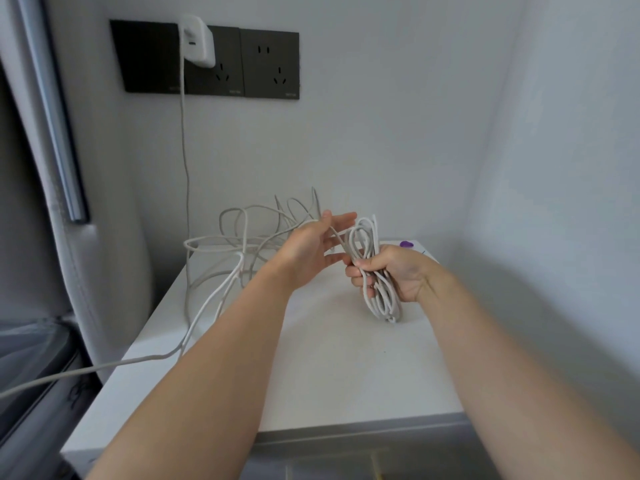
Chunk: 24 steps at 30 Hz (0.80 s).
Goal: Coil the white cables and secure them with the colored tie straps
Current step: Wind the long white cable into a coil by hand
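**One hand full of coiled cable, the other spread open**

The right hand (pixel 394 271) has its fingers curled tight round the middle of a bundle of white cable (pixel 383 301), held upright above the white table (pixel 346 368), loops sticking out above and below the fist. The left hand (pixel 311 251) is just beside it, palm turned towards the bundle, fingers straight and fanned. A single strand runs across those fingers into the bundle, and nothing is gripped.

Behind the hands, the loose cable (pixel 242 233) lies in a tangle of big loops on the table's far side, with one length trailing off the left edge. A purple tie strap (pixel 406 243) lies at the back right, near the wall. Up on the wall, a dark socket panel (pixel 268 64) holds a white charger (pixel 196 39), its lead hanging down to the tangle.
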Motion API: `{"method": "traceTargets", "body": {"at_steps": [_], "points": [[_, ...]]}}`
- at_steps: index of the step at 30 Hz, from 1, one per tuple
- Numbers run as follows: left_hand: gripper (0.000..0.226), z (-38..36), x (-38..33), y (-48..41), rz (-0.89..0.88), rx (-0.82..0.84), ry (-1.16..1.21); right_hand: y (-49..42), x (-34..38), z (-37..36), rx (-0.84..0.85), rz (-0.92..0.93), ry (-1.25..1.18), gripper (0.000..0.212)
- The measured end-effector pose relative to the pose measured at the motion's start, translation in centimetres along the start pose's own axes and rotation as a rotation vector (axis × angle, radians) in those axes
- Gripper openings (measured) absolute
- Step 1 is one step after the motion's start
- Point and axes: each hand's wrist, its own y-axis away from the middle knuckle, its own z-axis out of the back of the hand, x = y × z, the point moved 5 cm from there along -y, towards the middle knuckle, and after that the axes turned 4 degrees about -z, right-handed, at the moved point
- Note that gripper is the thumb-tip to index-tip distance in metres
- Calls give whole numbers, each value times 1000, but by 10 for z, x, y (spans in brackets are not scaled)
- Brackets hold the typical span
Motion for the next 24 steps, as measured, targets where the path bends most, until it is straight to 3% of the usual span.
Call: {"method": "traceTargets", "body": {"at_steps": [7, 11, 19, 24], "points": [[43, -3, 0, 0, -4, 3, -18, 0, 0, -2, -43, 10, -173, 31], [43, -1, 0, -1, -19, -38, -27, -3, -2, -5, -32, 2, -192, 24], [42, 6, -2, -3, -43, -124, -27, -5, -3, -4, -79, -14, -39, 19], [42, 6, -2, -4, -34, -95, -68, -8, -3, -2, -82, -20, 16, 17]]}}
